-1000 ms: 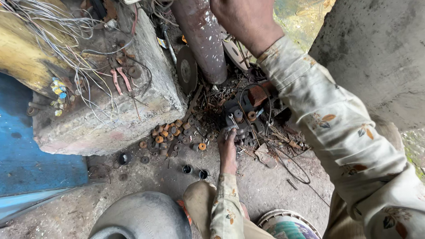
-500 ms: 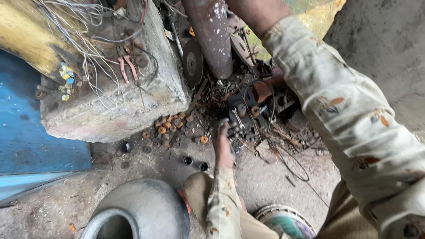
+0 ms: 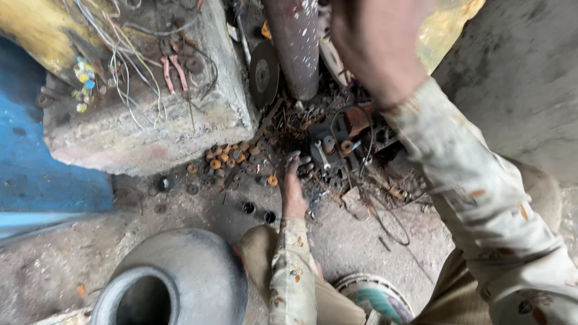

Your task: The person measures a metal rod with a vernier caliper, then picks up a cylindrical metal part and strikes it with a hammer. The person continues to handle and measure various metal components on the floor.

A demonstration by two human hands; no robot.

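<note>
My left hand (image 3: 293,188) reaches forward to the ground, its fingertips bent down into a pile of dark metal scrap (image 3: 337,150) with bolts, wires and small parts. Whether the fingers pinch anything is hidden. Just left of the hand lie several rusty orange nuts and washers (image 3: 227,157). My right hand (image 3: 373,42) is raised close to the camera at the top, blurred, its fingers cut off by the frame edge. Both arms wear a pale patterned sleeve (image 3: 475,192).
A concrete block (image 3: 150,129) draped in wires stands at the left, with a grinding disc (image 3: 263,73) and a rusty pipe (image 3: 295,48) beside it. A grey metal pot (image 3: 174,283) sits in front. Blue panel (image 3: 36,168) left, concrete wall (image 3: 524,78) right.
The view has drifted closer and downward. My right arm has swung nearer to the camera and higher. My left hand stays at the scrap pile.
</note>
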